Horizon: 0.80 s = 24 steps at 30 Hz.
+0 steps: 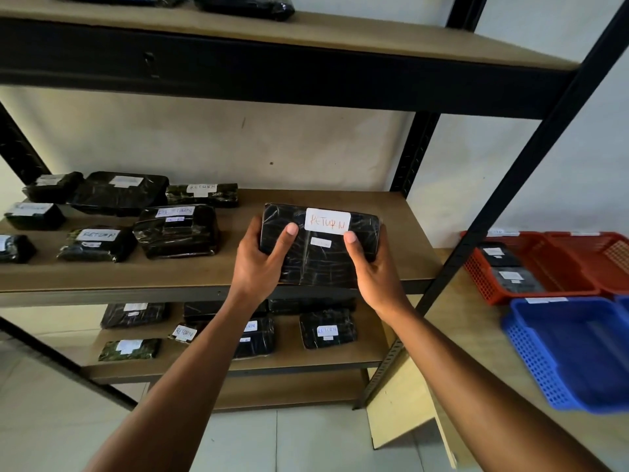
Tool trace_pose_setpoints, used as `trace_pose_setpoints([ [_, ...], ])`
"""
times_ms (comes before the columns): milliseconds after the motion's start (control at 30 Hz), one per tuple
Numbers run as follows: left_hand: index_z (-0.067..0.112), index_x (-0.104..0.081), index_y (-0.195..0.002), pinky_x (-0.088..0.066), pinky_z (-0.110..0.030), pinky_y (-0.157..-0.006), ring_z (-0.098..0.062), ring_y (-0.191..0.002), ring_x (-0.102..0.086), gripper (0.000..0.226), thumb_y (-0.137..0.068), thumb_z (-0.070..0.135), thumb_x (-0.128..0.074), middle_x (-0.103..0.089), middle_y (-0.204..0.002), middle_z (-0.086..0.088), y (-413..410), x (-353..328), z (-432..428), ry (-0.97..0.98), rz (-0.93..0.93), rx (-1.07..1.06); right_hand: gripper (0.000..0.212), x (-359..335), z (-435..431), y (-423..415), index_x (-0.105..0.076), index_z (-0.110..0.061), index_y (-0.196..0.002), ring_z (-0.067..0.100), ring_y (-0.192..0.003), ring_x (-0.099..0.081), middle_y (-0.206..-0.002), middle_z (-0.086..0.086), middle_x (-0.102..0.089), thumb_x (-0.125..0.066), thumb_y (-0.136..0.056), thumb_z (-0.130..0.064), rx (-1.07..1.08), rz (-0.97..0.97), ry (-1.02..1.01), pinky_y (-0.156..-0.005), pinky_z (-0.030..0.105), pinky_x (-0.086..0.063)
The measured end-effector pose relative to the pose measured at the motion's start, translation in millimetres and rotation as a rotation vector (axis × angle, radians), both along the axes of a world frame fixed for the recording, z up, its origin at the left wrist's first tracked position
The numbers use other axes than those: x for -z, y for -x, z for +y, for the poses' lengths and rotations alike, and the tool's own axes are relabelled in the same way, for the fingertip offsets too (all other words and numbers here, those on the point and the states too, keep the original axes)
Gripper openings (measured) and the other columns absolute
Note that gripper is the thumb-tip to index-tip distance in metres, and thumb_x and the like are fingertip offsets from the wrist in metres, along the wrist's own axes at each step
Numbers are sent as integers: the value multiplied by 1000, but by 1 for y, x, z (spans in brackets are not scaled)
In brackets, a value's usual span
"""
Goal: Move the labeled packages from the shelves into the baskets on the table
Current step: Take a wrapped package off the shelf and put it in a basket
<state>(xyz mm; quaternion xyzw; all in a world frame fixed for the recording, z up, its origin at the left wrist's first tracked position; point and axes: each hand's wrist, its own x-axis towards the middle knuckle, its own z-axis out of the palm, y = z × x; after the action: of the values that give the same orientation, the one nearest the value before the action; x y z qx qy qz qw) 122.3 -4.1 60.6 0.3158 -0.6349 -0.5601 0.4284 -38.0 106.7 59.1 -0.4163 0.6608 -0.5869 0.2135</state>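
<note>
Both hands hold a black plastic-wrapped package (320, 257) with a white label reading RETURN, tilted up above the front of the middle shelf (401, 240). My left hand (262, 260) grips its left side with the thumb on top. My right hand (371, 267) grips its right side, thumb beside the label. Several more labeled black packages (177, 231) lie on the left of that shelf. On the table (476, 328) at the right stand a red basket (531, 291) holding two packages and a blue basket (544, 362).
A lower shelf (367, 352) carries several more packages. The top shelf (306, 32) holds dark packages at its back. A black upright post (503, 185) stands between the shelves and the table. A second red basket (602, 253) sits behind the first.
</note>
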Motion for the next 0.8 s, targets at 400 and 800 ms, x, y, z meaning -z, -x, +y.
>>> trace_pose_setpoints([
  [400, 21, -64, -101, -61, -40, -81, -23, -84, -76, 37, -87, 55, -67, -77, -92, -5, -4, -9, -6, -389, -298, 47, 41, -10, 9, 0, -49, -24, -130, 28, -99, -74, -118, 7, -71, -56, -98, -48, -92, -512, -276, -75, 43, -63],
  [800, 9, -63, -108, -63, -45, -71, -29, -88, -74, 43, -92, 49, -64, -72, -98, -15, -4, -29, -9, -520, -473, 159, 35, -24, 10, 7, -62, -15, -122, 30, -102, -70, -120, 17, -70, -52, -102, -42, -154, -781, -463, -65, 39, -62],
])
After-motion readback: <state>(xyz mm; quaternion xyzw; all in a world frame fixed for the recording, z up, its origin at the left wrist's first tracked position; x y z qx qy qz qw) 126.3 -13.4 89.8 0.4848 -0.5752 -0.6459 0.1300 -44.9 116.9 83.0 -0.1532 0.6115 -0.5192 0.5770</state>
